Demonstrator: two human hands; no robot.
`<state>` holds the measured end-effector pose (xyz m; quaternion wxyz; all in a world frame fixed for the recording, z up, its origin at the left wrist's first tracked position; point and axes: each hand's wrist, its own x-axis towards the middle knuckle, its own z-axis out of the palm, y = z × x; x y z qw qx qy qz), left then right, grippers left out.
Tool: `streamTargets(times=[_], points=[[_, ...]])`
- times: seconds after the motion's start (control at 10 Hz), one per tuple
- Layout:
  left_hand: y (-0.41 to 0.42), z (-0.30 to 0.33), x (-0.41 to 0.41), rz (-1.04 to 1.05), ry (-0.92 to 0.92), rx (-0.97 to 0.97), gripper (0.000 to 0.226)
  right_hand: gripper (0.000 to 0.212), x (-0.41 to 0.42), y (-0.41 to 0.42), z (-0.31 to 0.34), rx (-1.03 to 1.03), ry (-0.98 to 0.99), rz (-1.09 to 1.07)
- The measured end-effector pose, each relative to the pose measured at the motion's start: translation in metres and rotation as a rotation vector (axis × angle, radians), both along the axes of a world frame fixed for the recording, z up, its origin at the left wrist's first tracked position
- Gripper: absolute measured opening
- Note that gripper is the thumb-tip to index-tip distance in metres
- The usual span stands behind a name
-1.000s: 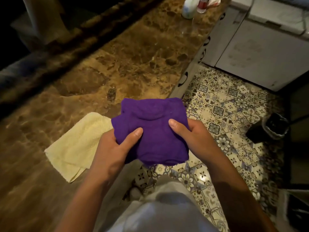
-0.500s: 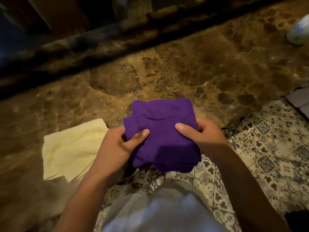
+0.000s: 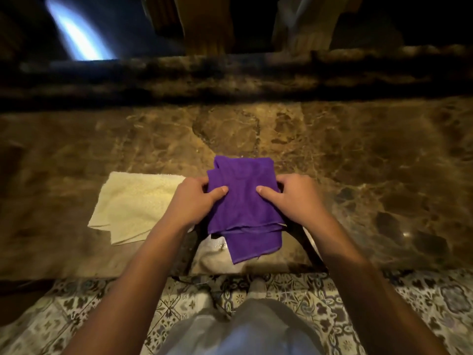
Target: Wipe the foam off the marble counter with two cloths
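The person holds a folded purple cloth between both hands over the near part of the marble counter. The left hand and the right hand each clamp a side edge, thumb on top and fingers tucked beneath, so the pad keeps its fold; one loose layer hangs out at the near edge. Whether the cloth rests on the stone or is held just above it cannot be told. This two-sided hold appears meant to square the cloth into a flat wiping pad. A cream cloth lies flat on the counter just left of the left hand, unheld, within easy reach as the second wiper. A pale patch sits on the counter under the hanging layer; it is judged to be foam, though dim light leaves that uncertain. The raised dark ledge along the far side would limit forward strokes. Patterned floor tiles lie below the counter edge.
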<state>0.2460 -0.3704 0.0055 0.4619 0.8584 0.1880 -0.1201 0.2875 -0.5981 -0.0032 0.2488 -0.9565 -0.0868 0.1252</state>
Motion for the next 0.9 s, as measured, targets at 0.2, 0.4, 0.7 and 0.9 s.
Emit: streamTargets(times=[0.2, 0.4, 0.7, 0.9], points=[[-0.006, -0.013, 0.013, -0.148, -0.007, 0.383, 0.034, 0.058, 0.000, -0.007, -0.017, 0.029, 0.002, -0.107], [-0.011, -0.014, 0.011, -0.195, -0.011, 0.588, 0.040, 0.048, -0.004, -0.016, -0.018, 0.121, 0.044, -0.186], [-0.004, 0.023, -0.022, -0.168, -0.212, 0.627, 0.049, 0.040, -0.035, -0.013, 0.035, 0.121, -0.110, -0.404], [0.032, 0.050, -0.121, -0.101, 0.031, 0.091, 0.029, 0.034, -0.123, 0.007, 0.065, 0.366, 0.203, -0.047]])
